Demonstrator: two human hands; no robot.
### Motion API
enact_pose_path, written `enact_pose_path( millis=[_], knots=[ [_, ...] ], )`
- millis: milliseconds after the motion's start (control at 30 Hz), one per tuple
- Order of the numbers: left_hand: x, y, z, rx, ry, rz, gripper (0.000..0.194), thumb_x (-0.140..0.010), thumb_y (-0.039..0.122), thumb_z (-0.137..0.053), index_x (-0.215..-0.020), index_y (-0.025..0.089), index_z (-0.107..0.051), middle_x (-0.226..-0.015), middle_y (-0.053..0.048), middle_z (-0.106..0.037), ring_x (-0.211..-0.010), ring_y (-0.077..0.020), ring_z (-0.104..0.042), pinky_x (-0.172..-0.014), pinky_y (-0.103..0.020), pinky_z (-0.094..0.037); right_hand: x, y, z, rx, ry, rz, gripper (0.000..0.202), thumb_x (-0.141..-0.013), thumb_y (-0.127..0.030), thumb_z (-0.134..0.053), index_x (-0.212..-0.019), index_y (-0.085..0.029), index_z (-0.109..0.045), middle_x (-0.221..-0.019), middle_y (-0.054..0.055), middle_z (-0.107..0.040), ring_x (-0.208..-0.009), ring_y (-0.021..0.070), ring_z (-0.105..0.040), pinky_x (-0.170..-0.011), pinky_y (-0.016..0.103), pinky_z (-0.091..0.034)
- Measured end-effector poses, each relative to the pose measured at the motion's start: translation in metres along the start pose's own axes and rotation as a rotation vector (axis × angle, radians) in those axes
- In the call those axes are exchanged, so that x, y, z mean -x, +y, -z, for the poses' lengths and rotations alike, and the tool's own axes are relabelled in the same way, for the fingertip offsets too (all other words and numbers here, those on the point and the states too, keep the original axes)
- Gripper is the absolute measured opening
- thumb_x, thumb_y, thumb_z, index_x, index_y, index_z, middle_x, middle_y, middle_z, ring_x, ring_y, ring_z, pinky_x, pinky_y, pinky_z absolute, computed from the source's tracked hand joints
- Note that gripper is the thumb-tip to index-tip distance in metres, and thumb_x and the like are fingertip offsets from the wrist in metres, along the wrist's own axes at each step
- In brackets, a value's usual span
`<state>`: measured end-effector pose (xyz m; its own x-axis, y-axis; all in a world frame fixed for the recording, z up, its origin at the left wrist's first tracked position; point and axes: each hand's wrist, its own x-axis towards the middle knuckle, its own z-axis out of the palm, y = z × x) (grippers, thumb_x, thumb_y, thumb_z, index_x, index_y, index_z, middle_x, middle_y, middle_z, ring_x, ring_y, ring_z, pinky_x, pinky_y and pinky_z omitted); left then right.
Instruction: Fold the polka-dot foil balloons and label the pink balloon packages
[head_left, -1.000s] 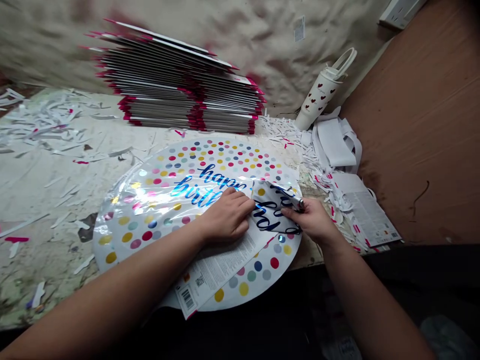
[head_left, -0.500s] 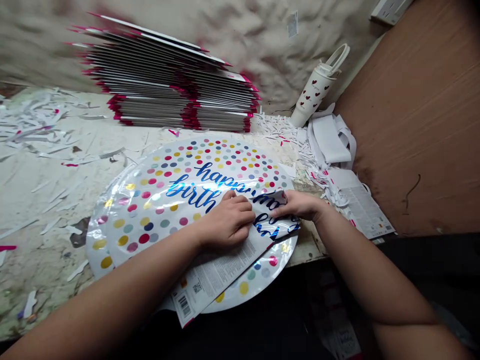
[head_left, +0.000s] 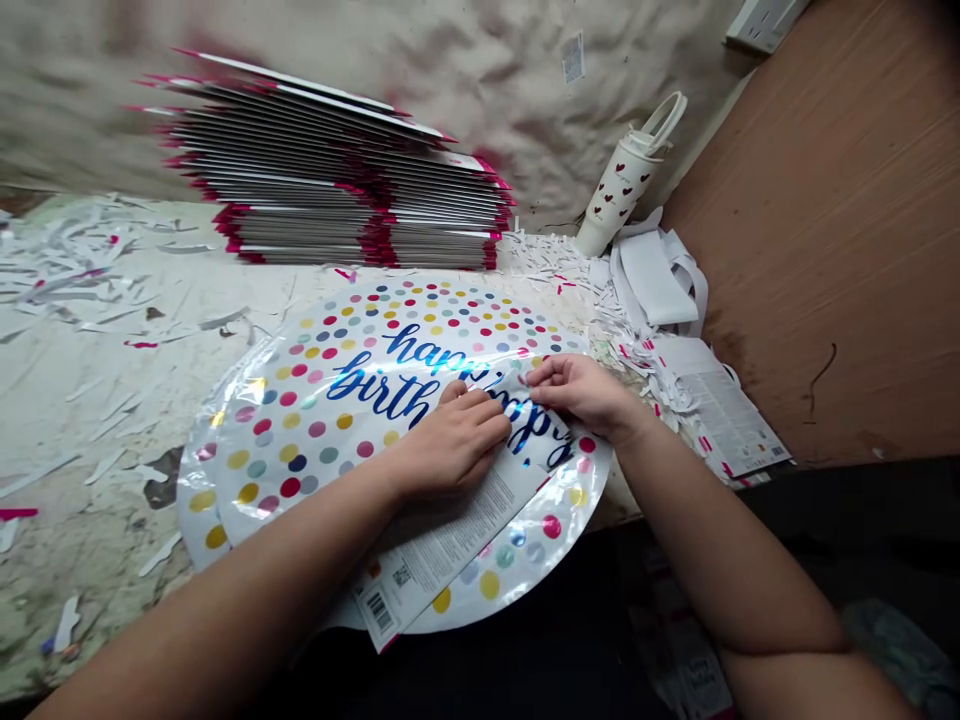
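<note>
A flat, round foil balloon [head_left: 315, 430] with coloured dots and blue "happy birthday" lettering lies on the worktable. On top of it, slanting, is a white printed card [head_left: 442, 550] with a barcode at its near end. A lettered section of foil is folded over the card's far right end. My left hand [head_left: 454, 440] presses down on the card beside this fold, fingers curled, their tips partly hidden. With thumb and fingers closed, my right hand [head_left: 581, 395] pinches the upper edge of the folded foil.
A tall stack of pink-edged folded cards [head_left: 360, 190] stands against the covered wall. Right of it is a white tumbler with hearts [head_left: 619, 190]. Paper strips [head_left: 82, 260] litter the worktable [head_left: 97, 420]. Another printed card [head_left: 735, 410] lies by the brown board [head_left: 840, 260].
My right hand has moved slightly up and left, pulling the folded foil over the card. The fold lies flatter now. My left hand stays nearly in place.
</note>
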<state>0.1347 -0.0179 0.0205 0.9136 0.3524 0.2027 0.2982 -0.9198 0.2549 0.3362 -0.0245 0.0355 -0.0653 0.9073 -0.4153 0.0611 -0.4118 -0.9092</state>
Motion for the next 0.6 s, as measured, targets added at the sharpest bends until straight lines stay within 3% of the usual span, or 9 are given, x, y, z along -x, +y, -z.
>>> enact_pose_path(
  millis=[133,200,233,333,400,500,533,600],
  knots=[
    [0.002,0.002,0.006,-0.007,0.0,-0.004,0.017,-0.085,0.018,-0.035,-0.086,0.017,-0.051,-0.092,-0.009,-0.056,-0.087,-0.022,-0.044,-0.083,-0.041,-0.03,-0.003,0.003,-0.018,0.116,-0.245,-0.047,0.007,-0.059,-0.012,-0.067,-0.064,-0.013,-0.061,-0.048,-0.006,-0.053,-0.043,0.0052,-0.045,-0.045,0.019,-0.035],
    [0.003,0.001,0.012,-0.016,-0.001,0.014,0.017,-0.085,0.018,-0.034,-0.087,0.018,-0.051,-0.091,-0.008,-0.056,-0.085,-0.0215,-0.044,-0.081,-0.04,-0.031,-0.001,0.003,-0.016,0.129,-0.394,-0.057,0.005,-0.062,-0.015,-0.066,-0.066,-0.013,-0.064,-0.049,-0.006,-0.052,-0.043,0.0051,-0.044,-0.045,0.019,-0.036],
    [0.004,0.001,0.016,-0.034,0.003,0.036,0.017,-0.085,0.018,-0.034,-0.087,0.018,-0.051,-0.089,-0.008,-0.056,-0.084,-0.0214,-0.044,-0.08,-0.04,-0.031,0.002,0.003,-0.012,0.102,-0.399,-0.022,0.009,-0.063,-0.017,-0.066,-0.07,-0.013,-0.065,-0.054,-0.004,-0.055,-0.046,0.0054,-0.046,-0.046,0.019,-0.038],
    [0.004,-0.001,0.026,-0.143,0.059,0.134,0.015,-0.083,0.016,-0.036,-0.086,0.017,-0.051,-0.083,-0.008,-0.055,-0.082,-0.0226,-0.044,-0.079,-0.042,-0.032,0.014,0.006,0.0,-0.078,-0.14,0.188,0.033,-0.062,-0.023,-0.072,-0.094,-0.017,-0.064,-0.081,0.0,-0.064,-0.063,0.0076,-0.054,-0.058,0.02,-0.045],
    [0.003,0.0,0.032,-0.204,0.135,0.188,0.015,-0.082,0.016,-0.038,-0.086,0.016,-0.052,-0.083,-0.009,-0.055,-0.083,-0.0239,-0.045,-0.08,-0.043,-0.034,0.023,0.011,-0.004,-0.186,-0.077,0.253,0.052,-0.058,-0.022,-0.077,-0.107,-0.021,-0.059,-0.095,0.002,-0.064,-0.077,0.0116,-0.059,-0.07,0.024,-0.049],
    [0.002,0.005,0.04,-0.225,0.34,0.193,0.014,-0.083,0.02,-0.044,-0.091,0.017,-0.054,-0.094,-0.011,-0.057,-0.094,-0.0264,-0.047,-0.087,-0.045,-0.034,0.034,0.019,-0.026,-0.327,-0.215,0.314,0.053,-0.061,-0.023,-0.077,-0.111,-0.02,-0.058,-0.106,0.005,-0.065,-0.099,0.0188,-0.059,-0.091,0.034,-0.045],
    [0.003,0.006,0.043,-0.218,0.473,0.22,0.015,-0.082,0.022,-0.048,-0.095,0.019,-0.054,-0.103,-0.011,-0.056,-0.103,-0.0278,-0.046,-0.092,-0.046,-0.031,0.036,0.02,-0.034,-0.386,-0.218,0.349,0.047,-0.065,-0.025,-0.074,-0.109,-0.019,-0.06,-0.107,0.006,-0.065,-0.103,0.02,-0.058,-0.096,0.036,-0.042],
    [0.008,0.007,0.047,-0.113,0.755,0.358,0.038,-0.076,0.029,-0.06,-0.112,0.022,-0.05,-0.127,-0.011,-0.046,-0.12,-0.031,-0.036,-0.101,-0.049,-0.023,0.039,0.018,-0.046,-0.5,-0.157,0.396,0.04,-0.069,-0.028,-0.071,-0.106,-0.018,-0.062,-0.109,0.006,-0.065,-0.107,0.0211,-0.057,-0.101,0.038,-0.038]
  ],
)
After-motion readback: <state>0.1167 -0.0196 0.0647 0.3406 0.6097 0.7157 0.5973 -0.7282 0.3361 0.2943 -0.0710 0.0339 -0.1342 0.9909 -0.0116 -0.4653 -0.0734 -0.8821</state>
